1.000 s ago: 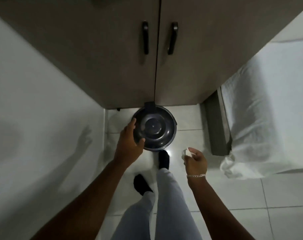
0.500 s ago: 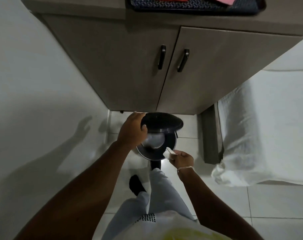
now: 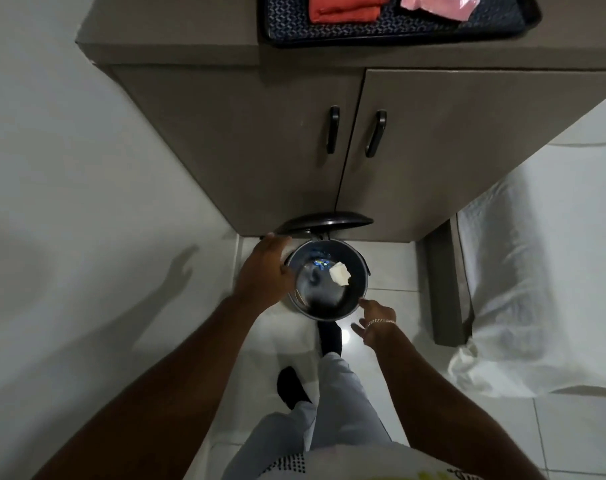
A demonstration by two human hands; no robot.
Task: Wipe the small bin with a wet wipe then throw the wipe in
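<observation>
The small dark round bin stands on the tiled floor in front of the cabinet, its lid raised upright at the back. A crumpled white wet wipe is inside the bin's opening, free of both hands. My left hand rests on the bin's left rim. My right hand hovers just off the front-right rim, fingers spread and empty. A foot in a dark sock is at the bin's front base.
A grey two-door cabinet with black handles stands right behind the bin. On its top lies a dark tray with red and pink items. A white wall is at the left, a bed with white sheets at the right.
The lid has swung from half-raised to fully upright. My right hand has let go of the wipe, which is now inside the bin, and has drawn back with fingers spread.
</observation>
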